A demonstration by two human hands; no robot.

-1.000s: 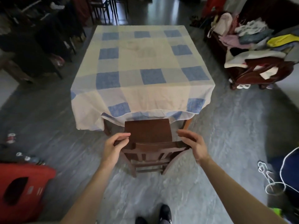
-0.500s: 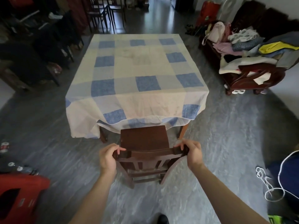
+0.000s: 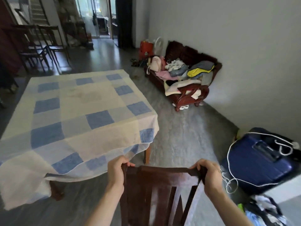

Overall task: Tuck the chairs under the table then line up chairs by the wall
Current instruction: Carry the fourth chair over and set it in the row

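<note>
A person grips a dark wooden chair by its top rail with both hands. The left hand wraps the rail's left end, fingers curled over the top; the right hand clamps the right end, fingers hooked over the front edge. The chair stands between the forearms, its slatted back facing the person, just beside the near right corner of the table and its blue-checked cloth. A blue suitcase lies to the right, near the grey wall; a clothes-heaped bench stands farther along it.
</note>
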